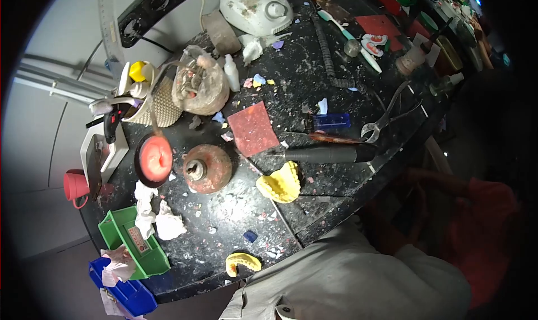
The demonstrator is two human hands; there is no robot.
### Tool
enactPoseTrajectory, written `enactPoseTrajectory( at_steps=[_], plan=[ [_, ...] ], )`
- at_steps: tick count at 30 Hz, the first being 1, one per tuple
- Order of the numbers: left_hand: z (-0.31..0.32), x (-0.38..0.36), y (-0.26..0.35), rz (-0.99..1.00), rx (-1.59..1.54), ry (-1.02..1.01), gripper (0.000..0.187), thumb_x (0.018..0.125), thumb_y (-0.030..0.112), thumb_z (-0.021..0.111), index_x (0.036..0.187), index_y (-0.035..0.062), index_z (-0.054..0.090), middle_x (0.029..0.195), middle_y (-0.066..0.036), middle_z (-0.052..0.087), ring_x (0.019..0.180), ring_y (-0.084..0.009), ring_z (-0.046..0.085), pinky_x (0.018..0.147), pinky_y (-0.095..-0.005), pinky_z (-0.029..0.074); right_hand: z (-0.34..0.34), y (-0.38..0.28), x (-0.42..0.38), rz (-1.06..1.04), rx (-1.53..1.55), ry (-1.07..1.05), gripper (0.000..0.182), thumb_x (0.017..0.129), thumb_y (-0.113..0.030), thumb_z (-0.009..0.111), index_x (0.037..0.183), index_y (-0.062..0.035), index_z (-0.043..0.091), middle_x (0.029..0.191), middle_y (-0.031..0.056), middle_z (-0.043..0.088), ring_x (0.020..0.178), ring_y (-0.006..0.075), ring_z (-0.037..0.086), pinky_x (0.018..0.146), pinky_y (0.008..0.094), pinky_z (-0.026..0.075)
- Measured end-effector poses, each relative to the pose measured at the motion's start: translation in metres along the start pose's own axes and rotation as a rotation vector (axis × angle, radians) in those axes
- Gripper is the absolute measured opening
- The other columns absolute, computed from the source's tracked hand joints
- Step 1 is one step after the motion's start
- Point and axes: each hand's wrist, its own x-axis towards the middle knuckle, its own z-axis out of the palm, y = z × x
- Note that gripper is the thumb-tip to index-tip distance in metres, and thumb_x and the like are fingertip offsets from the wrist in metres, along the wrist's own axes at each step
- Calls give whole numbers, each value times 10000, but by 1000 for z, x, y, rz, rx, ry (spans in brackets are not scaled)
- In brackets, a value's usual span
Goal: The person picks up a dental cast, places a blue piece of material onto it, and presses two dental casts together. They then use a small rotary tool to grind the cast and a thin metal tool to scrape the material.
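Neither of my hands is in view; only my light grey clothing (pixel 358 275) shows at the bottom. Closest to it on the black table lie a yellow dental cast (pixel 281 184) and a smaller curved yellow cast piece (pixel 242 262). A thin metal tool passes beneath the larger cast. Left of that cast stands a round, stained spirit burner (pixel 208 168). Beside the burner is a ladle-like pan (pixel 155 160) with pink material in it. A square red wax sheet (pixel 252 128) lies behind. Black-handled tool (pixel 328 154) and pliers (pixel 376 128) rest to the right.
A green bin (pixel 151 258) and a blue bin (pixel 137 297) sit at the left edge, near crumpled tissue (pixel 169 222). Farther back are a woven basket (pixel 162 104), a debris-filled bag (pixel 202 82) and a white machine (pixel 255 9). A person in red (pixel 490 225) is at right.
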Motion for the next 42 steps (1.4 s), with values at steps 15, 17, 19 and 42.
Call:
enactPoseTrajectory(
  at_steps=[15,17,19,42],
  plan=[
    [-2,33,-18,-185,295,-477,311,953,240,645,1050,-47,714,946,-213,734,754,-334,717,703,-393,576,26,48,-84,214,-168,-229,401,990,-394,635,828,-33,701,814,155,724,787,377,711,727,470,585],
    [-10,32,-27,-191,327,-537,316,952,242,645,1057,-48,714,956,-218,733,759,-340,717,710,-396,576,18,66,-97,240,-193,-243,402,990,-392,635,820,-33,698,808,158,720,782,380,709,729,472,584],
    [-5,29,-48,-161,345,-568,322,950,245,644,1063,-49,713,966,-223,732,765,-347,718,718,-399,577,23,81,-73,251,-223,-211,402,989,-391,636,812,-34,696,803,161,717,776,382,706,730,474,583],
    [7,77,20,-364,74,121,404,935,264,652,1204,-30,717,1238,-288,693,1229,-413,645,986,-445,520,158,220,54,273,196,-587,489,1040,-286,386,1342,20,620,1400,306,576,1345,399,545,1133,485,418]
  ],
)
